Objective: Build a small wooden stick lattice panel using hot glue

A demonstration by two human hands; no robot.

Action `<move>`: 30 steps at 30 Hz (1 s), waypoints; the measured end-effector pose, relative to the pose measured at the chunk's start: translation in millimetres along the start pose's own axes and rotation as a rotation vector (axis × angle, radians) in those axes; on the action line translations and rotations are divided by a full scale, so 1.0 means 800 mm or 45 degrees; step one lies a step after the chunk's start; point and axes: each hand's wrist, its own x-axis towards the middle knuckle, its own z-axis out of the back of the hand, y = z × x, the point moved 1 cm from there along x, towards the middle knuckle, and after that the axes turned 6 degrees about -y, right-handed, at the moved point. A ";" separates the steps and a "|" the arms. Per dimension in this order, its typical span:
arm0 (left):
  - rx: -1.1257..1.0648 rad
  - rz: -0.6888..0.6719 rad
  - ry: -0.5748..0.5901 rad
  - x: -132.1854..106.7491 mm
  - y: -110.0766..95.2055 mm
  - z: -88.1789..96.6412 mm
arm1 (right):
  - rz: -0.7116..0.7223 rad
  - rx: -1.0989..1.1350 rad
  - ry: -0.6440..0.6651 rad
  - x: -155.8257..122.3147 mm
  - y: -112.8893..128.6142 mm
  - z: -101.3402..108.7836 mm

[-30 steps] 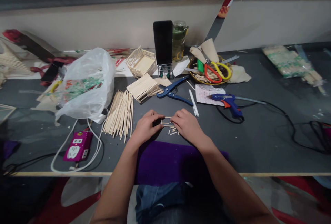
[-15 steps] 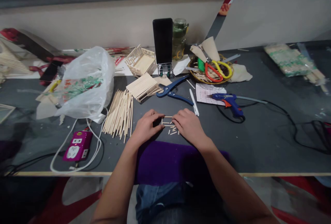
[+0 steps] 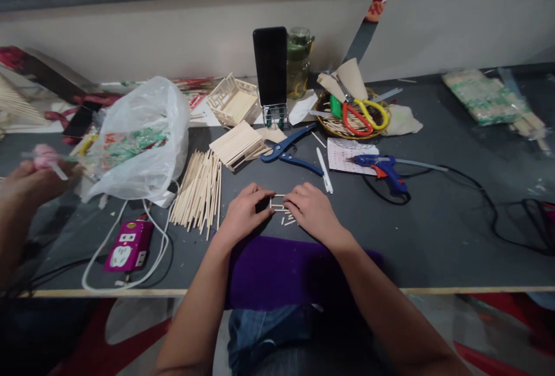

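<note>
On the dark table in front of me lies a small frame of thin wooden sticks, lying flat. My left hand grips its left end, thumb and forefinger at the corners. The fingers of my right hand are pressed together over its right end; what sits under those fingertips is hidden. Several short cut sticks are scattered just below the frame, beside my right fingers. A fanned pile of long wooden sticks lies left of my left hand.
Blue cutters, a white pen and a blue glue gun lie beyond my hands. Behind stand a phone and a basket with scissors. Another person's hand holds something pink beside the plastic bag.
My right hand has shifted slightly left over the frame's right end. Another person's hand with a pink thing has come in at the left edge. My left hand keeps its place.
</note>
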 end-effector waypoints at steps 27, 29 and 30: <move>0.024 0.010 -0.005 0.000 -0.001 -0.001 | -0.007 0.047 0.042 -0.001 -0.002 0.002; 0.023 0.011 -0.005 0.000 0.000 -0.001 | -0.011 0.065 0.021 -0.002 -0.003 0.003; 0.020 0.008 -0.006 0.000 0.000 -0.001 | -0.012 0.078 0.008 -0.002 -0.004 0.003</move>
